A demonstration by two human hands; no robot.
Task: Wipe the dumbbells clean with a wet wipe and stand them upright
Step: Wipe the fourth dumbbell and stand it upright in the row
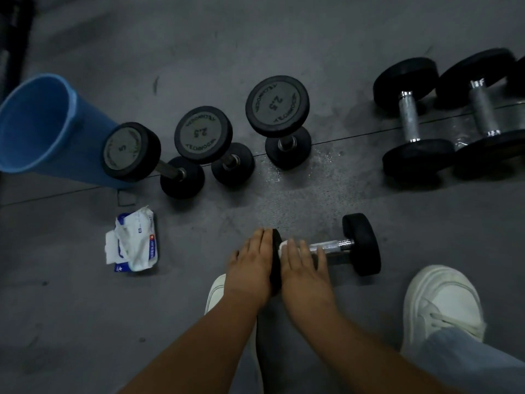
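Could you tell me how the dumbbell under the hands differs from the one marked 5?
The dumbbell under the hands lies on its side; the dumbbell marked 5 stands on end. The first has the left hand on one head and the right hand pressing a wipe on its handle; the second is untouched. Both have black heads and metal handles.

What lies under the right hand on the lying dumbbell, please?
A white wet wipe peeks out under the right hand, on the dumbbell's metal handle. The hand covers the rest of the wipe and the handle's left part.
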